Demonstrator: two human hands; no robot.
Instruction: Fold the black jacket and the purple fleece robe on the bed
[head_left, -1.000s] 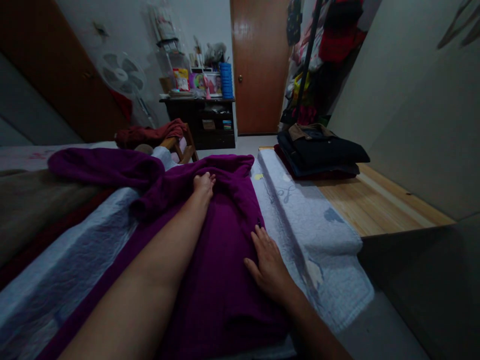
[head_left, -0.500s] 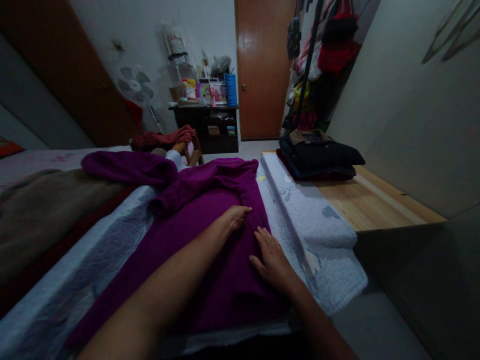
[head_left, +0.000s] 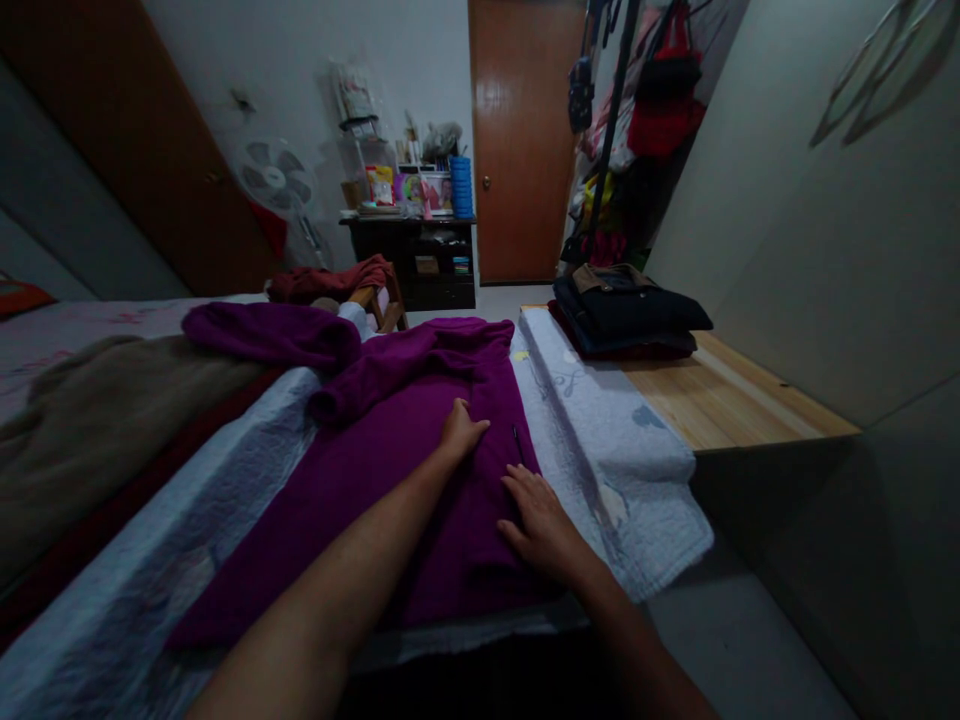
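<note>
A purple long-sleeved top (head_left: 367,480) lies spread over the quilted cover, its one sleeve (head_left: 274,335) stretched to the left over other clothes. My left hand (head_left: 463,432) rests on the middle of the top, thumb apart from the fingers. Close to the right edge of the fabric, my right hand (head_left: 536,515) lies flat with fingers spread. A short dark strip, perhaps a pocket zip (head_left: 518,442), shows just beyond its fingertips.
Folded dark clothes (head_left: 630,312) are stacked on the wooden board (head_left: 720,400) at right. The pale quilted cover (head_left: 600,430) hangs over its edge. A brown-grey blanket (head_left: 112,420) lies left. Beyond stand a fan (head_left: 277,180), a dark cabinet (head_left: 409,265) and a door (head_left: 525,150).
My left hand has shifted slightly left, its thumb and fingers now apart. My right hand has moved slightly toward me, showing more of the dark strip. The view has shifted a little.
</note>
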